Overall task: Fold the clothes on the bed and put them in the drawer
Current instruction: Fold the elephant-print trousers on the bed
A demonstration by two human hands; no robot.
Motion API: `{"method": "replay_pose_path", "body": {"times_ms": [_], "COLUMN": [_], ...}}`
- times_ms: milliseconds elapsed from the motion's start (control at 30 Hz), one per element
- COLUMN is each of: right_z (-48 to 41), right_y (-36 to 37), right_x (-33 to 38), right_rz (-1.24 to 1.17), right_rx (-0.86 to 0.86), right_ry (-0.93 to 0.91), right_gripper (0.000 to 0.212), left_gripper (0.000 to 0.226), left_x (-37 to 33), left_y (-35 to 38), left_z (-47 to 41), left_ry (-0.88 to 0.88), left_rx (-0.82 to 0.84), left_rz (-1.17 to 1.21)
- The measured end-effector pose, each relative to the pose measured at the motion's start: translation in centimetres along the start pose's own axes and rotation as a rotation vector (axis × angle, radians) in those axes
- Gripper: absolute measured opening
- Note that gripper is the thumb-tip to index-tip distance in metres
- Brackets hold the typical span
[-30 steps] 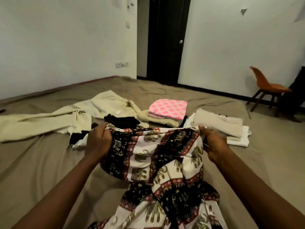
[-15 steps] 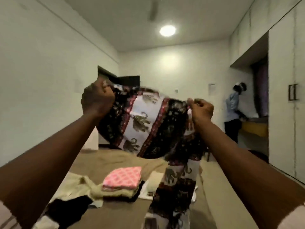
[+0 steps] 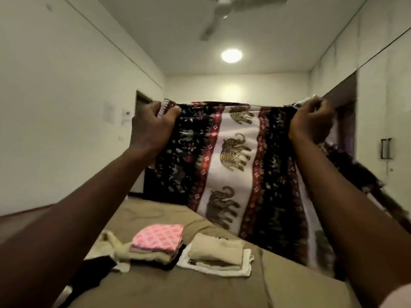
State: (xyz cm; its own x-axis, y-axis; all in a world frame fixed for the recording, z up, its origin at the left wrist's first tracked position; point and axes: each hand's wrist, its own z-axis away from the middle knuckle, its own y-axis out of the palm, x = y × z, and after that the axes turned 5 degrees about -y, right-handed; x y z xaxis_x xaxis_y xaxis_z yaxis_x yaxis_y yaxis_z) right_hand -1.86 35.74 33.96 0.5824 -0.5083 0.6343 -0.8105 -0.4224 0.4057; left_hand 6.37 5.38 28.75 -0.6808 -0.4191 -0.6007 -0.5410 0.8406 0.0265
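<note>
The black, red and white elephant-print cloth (image 3: 233,165) hangs spread in the air above the brown-sheeted bed (image 3: 189,285). The left hand (image 3: 151,127) grips its top left corner, fingers (image 3: 172,112) curled over the hem. The right hand (image 3: 311,123) pinches the top right corner. On the bed below lie a folded pink checked garment (image 3: 159,238) and folded beige and white clothes (image 3: 218,255).

The bed (image 3: 200,287) is covered with a brown sheet, creased toward its far end. Two folded stacks sit side by side near its middle: a pink checked cloth (image 3: 158,238) on top of beige and black layers, and a folded beige garment (image 3: 216,248) on a white cloth (image 3: 245,264). To their left lie a crumpled cream garment (image 3: 111,242) and a black garment (image 3: 93,274).
</note>
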Motion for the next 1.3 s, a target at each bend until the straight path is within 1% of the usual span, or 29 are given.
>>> {"method": "replay_pose_path", "body": {"times_ms": [67, 133, 200, 233, 267, 367, 433, 467, 500, 567, 600, 633, 700, 800, 833, 867, 933, 967, 1000, 1033, 1067, 1100, 1167, 1233, 1300], "right_z": [3.1, 9.2, 16.2, 21.8, 24.4, 38.7, 48.7, 52.9, 58.3, 65.1, 68.6, 70.7, 73.7, 75.8, 76.5, 77.0, 78.1, 78.5, 78.8, 78.9, 78.8, 78.5, 77.6, 76.3, 73.7], "right_y": [1.4, 4.1, 6.5, 8.5, 8.7, 11.3, 11.7, 11.5, 11.4, 10.5, 10.4, 10.4, 10.8, 12.1, 12.5, 12.6, 12.6, 12.6, 12.4, 12.5, 12.4, 12.3, 12.0, 11.1, 9.2], "right_x": [-1.4, -3.4, -5.7, -7.3, -8.1, -12.2, -14.8, -16.1, -17.0, -18.0, -18.0, -17.8, -17.3, -16.9, -17.2, -17.5, -18.2, -18.6, -18.8, -18.8, -18.7, -18.5, -18.0, -17.1, -16.8], "right_rz": [0.020, 0.007, 0.012, 0.001, 0.004, 0.039, 0.151, 0.202, 0.248, 0.339, 0.381, 0.413, 0.431, 0.380, 0.363, 0.368, 0.429, 0.460, 0.475, 0.482, 0.488, 0.496, 0.501, 0.502, 0.497], "right_rx": [0.118, 0.318, 0.531, 0.643, 0.731, 1.059, 1.296, 1.379, 1.448, 1.493, 1.491, 1.470, 1.429, 1.382, 1.390, 1.409, 1.476, 1.501, 1.520, 1.526, 1.535, 1.548, 1.636, 1.763, 1.834], "right_ry": [-0.044, -0.068, -0.064, -0.052, -0.035, 0.027, 0.119, 0.156, 0.183, 0.258, 0.281, 0.261, 0.191, 0.083, 0.039, -0.008, -0.151, -0.217, -0.252, -0.268, -0.266, -0.267, -0.287, -0.319, -0.366], "right_gripper": [0.037, 0.039, 0.041, 0.042, 0.041, 0.035, 0.033, 0.033, 0.034, 0.034, 0.032, 0.029, 0.028, 0.032, 0.032, 0.032, 0.032, 0.033, 0.034, 0.035, 0.037, 0.039, 0.042, 0.046, 0.053], "left_gripper": [0.028, 0.022, 0.024, 0.025, 0.027, 0.039, 0.032, 0.029, 0.032, 0.040, 0.040, 0.039, 0.037, 0.036, 0.038, 0.042, 0.065, 0.075, 0.077, 0.073, 0.068, 0.064, 0.060, 0.059, 0.060], "left_x": [2.6, 6.2, 9.8, 12.9, 14.8, 23.7, 29.4, 32.3, 35.8, 40.2, 42.4, 43.9, 45.7, 47.3, 47.7, 47.8, 47.5, 47.2, 46.8, 46.6, 46.5, 46.5, 46.4, 46.2, 45.6], "left_y": [-2.8, -7.1, -11.4, -15.0, -16.6, -23.9, -27.7, -29.0, -31.0, -32.9, -33.9, -34.3, -34.6, -36.6, -37.9, -39.4, -42.2, -43.0, -43.4, -43.2, -42.7, -42.2, -40.8, -39.1, -36.4], "left_z": [1.7, 4.2, 6.5, 8.2, 9.1, 13.1, 16.7, 18.3, 20.1, 23.0, 24.0, 24.5, 25.2, 24.2, 23.7, 23.1, 22.5, 22.6, 22.9, 23.2, 23.7, 24.2, 25.1, 25.1, 24.3], "left_ry": [-0.219, -0.404, -0.592, -0.675, -0.726, -0.908, -1.052, -1.098, -1.154, -1.244, -1.282, -1.293, -1.256, -1.201, -1.209, -1.243, -1.369, -1.427, -1.463, -1.474, -1.456, -1.428, -1.356, -1.295, -1.155], "left_rx": [0.091, 0.131, 0.149, 0.133, 0.142, 0.053, -0.028, -0.054, -0.081, -0.100, -0.137, -0.180, -0.255, -0.304, -0.285, -0.217, -0.019, 0.048, 0.092, 0.107, 0.108, 0.107, 0.079, 0.037, 0.007], "left_rz": [0.140, 0.205, 0.182, 0.144, 0.125, -0.099, -0.275, -0.384, -0.496, -0.749, -0.877, -0.983, -1.081, -1.152, -1.168, -1.184, -1.193, -1.162, -1.100, -1.042, -1.029, -1.065, -1.227, -1.391, -1.472]}}
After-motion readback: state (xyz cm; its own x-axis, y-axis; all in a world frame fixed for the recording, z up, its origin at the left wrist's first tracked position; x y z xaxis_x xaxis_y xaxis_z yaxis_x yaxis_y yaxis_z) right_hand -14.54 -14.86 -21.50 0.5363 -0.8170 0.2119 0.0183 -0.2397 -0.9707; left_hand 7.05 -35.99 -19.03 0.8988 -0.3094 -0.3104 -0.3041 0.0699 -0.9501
